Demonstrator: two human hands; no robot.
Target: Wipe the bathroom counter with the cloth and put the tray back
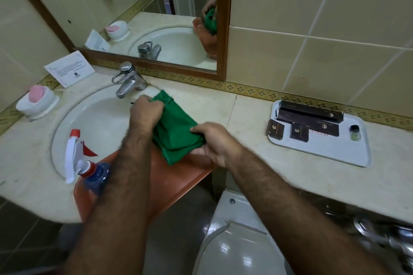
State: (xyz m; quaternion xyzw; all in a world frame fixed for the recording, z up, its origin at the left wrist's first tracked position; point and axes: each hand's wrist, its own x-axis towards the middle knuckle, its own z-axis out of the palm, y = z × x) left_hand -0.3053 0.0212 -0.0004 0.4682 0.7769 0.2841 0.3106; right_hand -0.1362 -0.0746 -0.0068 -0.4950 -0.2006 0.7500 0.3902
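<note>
Both hands grasp the green cloth [176,131] above the right edge of the sink [89,118]. The left hand [146,110] pinches the far end of the cloth near the faucet [127,80]; the right hand [212,143] grips the near end. An orange basin [176,183] sits below the cloth, apparently resting on the near rim of the desk [257,140], with a spray bottle [87,163] at its left side. The tray [321,154] lies on the desk, well apart to the right, carrying dark boxes [310,116] and a small bottle [355,133].
</note>
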